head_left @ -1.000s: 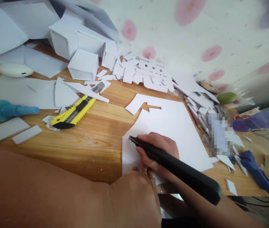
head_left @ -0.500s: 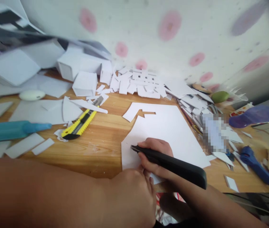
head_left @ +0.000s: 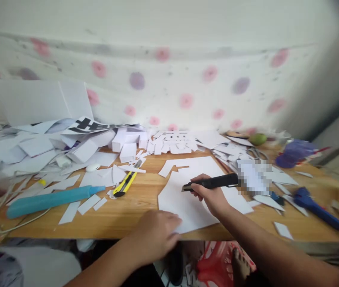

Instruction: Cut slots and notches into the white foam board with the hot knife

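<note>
The white sheet (head_left: 193, 211) could swivel on the bench (head_left: 112, 219) if weakly pinned, letting the black knife (head_left: 217, 181) stray. The right hand (head_left: 209, 193) is closed round the knife, over the sheet; the left hand (head_left: 156, 231), loosely curled, lies at the sheet's near-left corner, its grip impossible to tell.

The cutter (head_left: 219, 181) is black, the sheet (head_left: 189, 209) white, the cloth (head_left: 174, 81) pink-spotted

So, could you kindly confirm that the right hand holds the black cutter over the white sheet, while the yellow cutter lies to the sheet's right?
Not quite: the head view shows the yellow cutter lying to the left of the white sheet. The right hand does hold the black cutter over that sheet.
</note>
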The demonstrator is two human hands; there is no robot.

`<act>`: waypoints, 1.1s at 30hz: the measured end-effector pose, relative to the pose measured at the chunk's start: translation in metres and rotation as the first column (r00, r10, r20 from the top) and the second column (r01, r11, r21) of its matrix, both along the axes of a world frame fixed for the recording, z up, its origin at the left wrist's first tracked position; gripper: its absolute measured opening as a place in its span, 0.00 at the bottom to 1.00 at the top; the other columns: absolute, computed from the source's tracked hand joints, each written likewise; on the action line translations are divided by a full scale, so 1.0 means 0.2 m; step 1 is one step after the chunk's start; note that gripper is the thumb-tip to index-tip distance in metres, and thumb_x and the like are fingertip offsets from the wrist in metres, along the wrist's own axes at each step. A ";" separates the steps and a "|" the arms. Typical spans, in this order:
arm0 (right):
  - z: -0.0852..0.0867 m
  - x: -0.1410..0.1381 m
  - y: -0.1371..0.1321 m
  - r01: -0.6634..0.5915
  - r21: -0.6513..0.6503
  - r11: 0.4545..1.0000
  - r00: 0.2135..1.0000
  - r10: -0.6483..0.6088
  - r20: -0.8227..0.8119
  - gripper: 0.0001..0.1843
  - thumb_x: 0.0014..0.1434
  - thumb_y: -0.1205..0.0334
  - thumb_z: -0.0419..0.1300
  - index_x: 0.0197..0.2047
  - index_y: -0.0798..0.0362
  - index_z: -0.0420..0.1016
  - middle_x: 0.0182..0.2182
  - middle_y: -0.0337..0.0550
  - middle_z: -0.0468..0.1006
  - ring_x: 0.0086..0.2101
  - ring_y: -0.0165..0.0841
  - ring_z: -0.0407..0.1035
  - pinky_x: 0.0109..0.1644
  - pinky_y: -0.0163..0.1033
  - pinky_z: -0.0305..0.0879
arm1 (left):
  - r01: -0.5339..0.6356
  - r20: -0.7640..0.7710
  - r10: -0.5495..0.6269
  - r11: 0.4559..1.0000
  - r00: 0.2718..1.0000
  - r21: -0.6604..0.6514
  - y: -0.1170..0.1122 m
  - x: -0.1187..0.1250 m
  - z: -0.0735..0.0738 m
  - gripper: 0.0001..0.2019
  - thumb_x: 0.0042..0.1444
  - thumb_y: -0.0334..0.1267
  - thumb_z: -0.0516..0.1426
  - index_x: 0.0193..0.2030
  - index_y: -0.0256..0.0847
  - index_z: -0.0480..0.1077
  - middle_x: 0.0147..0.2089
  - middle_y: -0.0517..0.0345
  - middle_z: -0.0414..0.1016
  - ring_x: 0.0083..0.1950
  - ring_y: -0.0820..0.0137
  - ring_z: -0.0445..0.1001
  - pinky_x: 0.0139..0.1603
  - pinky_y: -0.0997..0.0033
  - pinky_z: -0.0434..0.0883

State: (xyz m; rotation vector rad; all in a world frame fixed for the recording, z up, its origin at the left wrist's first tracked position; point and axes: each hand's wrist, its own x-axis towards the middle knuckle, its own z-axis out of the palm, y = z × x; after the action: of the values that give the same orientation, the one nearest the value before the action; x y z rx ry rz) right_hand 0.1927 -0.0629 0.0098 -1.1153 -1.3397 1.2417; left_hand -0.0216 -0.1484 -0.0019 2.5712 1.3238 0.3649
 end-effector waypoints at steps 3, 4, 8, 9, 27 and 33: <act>0.09 0.18 -0.12 -0.022 -0.139 0.990 1.000 0.022 -0.005 0.13 0.43 0.59 0.67 0.32 0.55 0.74 0.18 0.37 0.74 0.21 0.29 0.65 0.22 0.32 0.55 | -0.240 -0.028 0.243 0.968 0.970 0.072 0.06 -0.15 0.03 0.19 0.65 0.39 0.49 0.55 0.42 0.77 0.56 0.46 0.81 0.57 0.56 0.80 0.60 0.56 0.75; 0.11 0.23 -0.17 -0.020 -0.185 0.982 1.000 0.019 -0.006 0.12 0.42 0.59 0.66 0.31 0.55 0.74 0.18 0.37 0.74 0.20 0.29 0.64 0.22 0.31 0.54 | -0.284 -0.036 0.288 0.955 0.957 0.088 0.09 -0.19 0.04 0.21 0.65 0.40 0.48 0.56 0.40 0.77 0.58 0.42 0.80 0.58 0.53 0.79 0.60 0.52 0.74; 0.07 0.36 -0.35 0.046 -0.262 0.964 0.997 -0.059 -0.043 0.08 0.40 0.59 0.64 0.25 0.53 0.73 0.16 0.35 0.71 0.17 0.27 0.61 0.21 0.32 0.53 | -0.426 -0.178 0.425 0.904 0.888 0.034 0.19 -0.22 0.03 0.28 0.60 0.44 0.52 0.64 0.34 0.71 0.66 0.39 0.72 0.67 0.49 0.71 0.67 0.47 0.67; 0.06 0.37 -0.37 0.061 -0.256 0.965 0.995 -0.078 -0.057 0.08 0.40 0.59 0.64 0.25 0.53 0.73 0.16 0.34 0.71 0.17 0.26 0.61 0.21 0.32 0.53 | -0.425 -0.185 0.421 0.905 0.888 0.022 0.20 -0.21 0.02 0.28 0.60 0.44 0.51 0.64 0.34 0.71 0.66 0.39 0.73 0.66 0.49 0.72 0.67 0.48 0.67; -0.03 0.29 -0.37 0.141 -0.206 0.968 0.976 -0.171 -0.134 0.13 0.41 0.56 0.69 0.28 0.54 0.75 0.18 0.35 0.71 0.20 0.29 0.63 0.23 0.34 0.55 | -0.440 -0.050 0.445 0.894 0.894 0.079 0.19 -0.09 -0.05 0.21 0.59 0.44 0.54 0.55 0.38 0.76 0.61 0.46 0.77 0.64 0.52 0.72 0.66 0.54 0.66; -0.05 0.30 -0.39 0.185 -0.159 0.970 0.967 -0.209 -0.143 0.14 0.42 0.54 0.69 0.29 0.54 0.76 0.17 0.35 0.71 0.20 0.29 0.63 0.24 0.34 0.57 | -0.464 0.058 0.460 0.881 0.886 0.097 0.15 -0.07 -0.06 0.16 0.60 0.40 0.53 0.48 0.39 0.77 0.52 0.46 0.82 0.56 0.52 0.76 0.58 0.53 0.72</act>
State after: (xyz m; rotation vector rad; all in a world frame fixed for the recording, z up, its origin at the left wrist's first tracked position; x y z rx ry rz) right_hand 0.2518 -0.1413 -0.0009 -1.1932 -1.0061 1.2664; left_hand -0.0360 -0.1176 -0.0148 2.2865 1.9541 0.5708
